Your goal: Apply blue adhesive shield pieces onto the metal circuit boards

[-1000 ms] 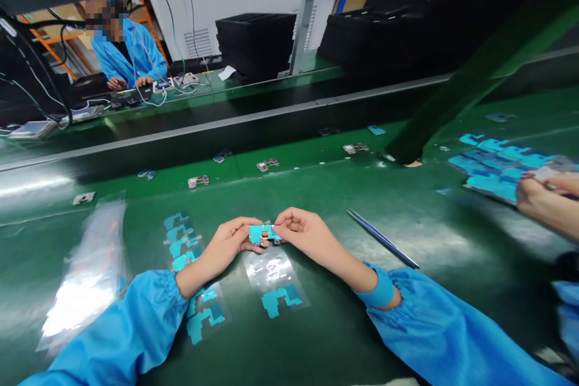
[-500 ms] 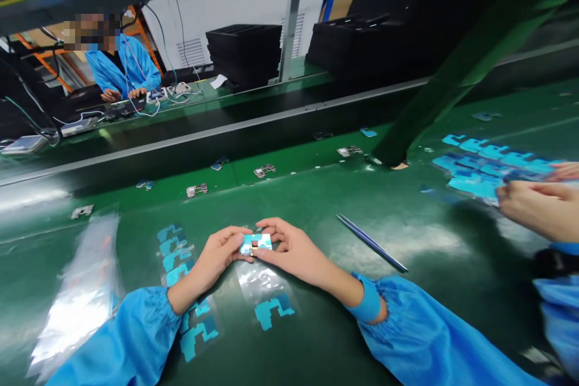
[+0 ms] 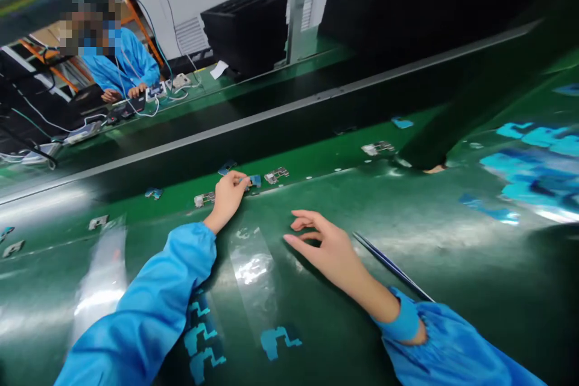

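Observation:
My left hand point(image 3: 229, 196) reaches out over the bright green strip, its thumb and fingers pinching a small circuit board covered with blue film point(image 3: 256, 181). Part of that board is hidden by the fingers. Just beside it on the strip lies a bare silvery board point(image 3: 277, 175), and another silvery board point(image 3: 203, 199) is partly behind the hand. My right hand point(image 3: 323, 247) hovers over the green table with fingers spread and nothing in them. Below and between the hands lies a clear plastic sheet point(image 3: 256, 265) with one blue film piece point(image 3: 275, 341) near its lower end.
Tweezers point(image 3: 391, 265) lie right of my right hand. More blue film pieces point(image 3: 201, 338) lie by my left sleeve, and a pile of them point(image 3: 520, 175) is at far right. A dark green post point(image 3: 470, 114) slants upward. A co-worker point(image 3: 122, 63) sits across the line.
My left hand has carried the board forward to the green strip. My right hand has let go of it, opened and moved right. Another person's hands at the right have left the view.

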A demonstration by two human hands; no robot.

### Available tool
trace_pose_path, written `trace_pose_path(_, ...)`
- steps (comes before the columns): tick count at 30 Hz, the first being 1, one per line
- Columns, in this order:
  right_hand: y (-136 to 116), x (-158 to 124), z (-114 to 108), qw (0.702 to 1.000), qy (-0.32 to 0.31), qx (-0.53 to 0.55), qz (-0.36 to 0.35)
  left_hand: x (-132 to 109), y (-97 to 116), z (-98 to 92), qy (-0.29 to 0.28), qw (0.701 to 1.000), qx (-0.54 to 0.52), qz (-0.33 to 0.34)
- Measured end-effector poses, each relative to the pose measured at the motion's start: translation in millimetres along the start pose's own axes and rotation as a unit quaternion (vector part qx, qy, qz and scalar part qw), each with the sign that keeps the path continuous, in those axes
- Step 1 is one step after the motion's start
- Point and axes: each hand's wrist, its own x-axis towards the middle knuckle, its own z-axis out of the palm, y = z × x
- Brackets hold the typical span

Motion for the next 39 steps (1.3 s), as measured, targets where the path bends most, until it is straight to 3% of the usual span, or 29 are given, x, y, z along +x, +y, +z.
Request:
trace_pose_path(4,-2,-5,-11,0.987,-0.107,-0.087,-0.077,14,-5,3.1,0.007,0.992,0.111,0.056)
trace_pose_path(6,-8,-12,-11,0.966,-0.192,-0.122,-0.123,5,-4,-0.8,-0.049,0.969,0.199,0.136)
trace_pose_path(8,-15,-21,-10,0.938,-0.276,-0.160,-0.138,-6,-4,-3.6,-0.139,0.924,0.287,0.209)
trace_pose_path(10,-21,-30,-7,0.907,-0.345,-0.203,-0.128,-13,-8,-2.7,-0.204,0.892,0.331,0.232)
trace_pose_path(13,-21,-39,-1,0.872,-0.399,-0.250,-0.136,-14,-14,0.4,-0.206,0.894,0.328,0.225)
trace_pose_path(16,-15,-43,4,0.866,-0.373,-0.280,-0.181,-24,-10,-11.1,-0.134,0.931,0.262,0.216)
trace_pose_path(19,-7,-40,9,0.873,-0.288,-0.311,-0.242,-69,4,-38.4,-0.100,0.954,0.149,0.241)
trace_pose_path(22,-2,-34,14,0.862,-0.234,-0.331,-0.304,-136,9,-58.0,-0.171,0.947,0.082,0.260)
trace_pose_path(24,-1,-30,18,0.857,-0.218,-0.330,-0.331,-173,0,-59.8,-0.218,0.939,0.081,0.254)
trace_pose_path(26,-1,-28,20,0.860,-0.203,-0.313,-0.348,-194,-13,-54.8,-0.220,0.940,0.083,0.247)
trace_pose_path(31,-7,-33,21,0.879,-0.177,-0.255,-0.362,-202,-23,-44.6,-0.142,0.964,0.026,0.222)
trace_pose_path(39,-26,-43,21,0.885,-0.105,-0.135,-0.432,-202,-22,-54.8,-0.184,0.958,0.016,0.218)
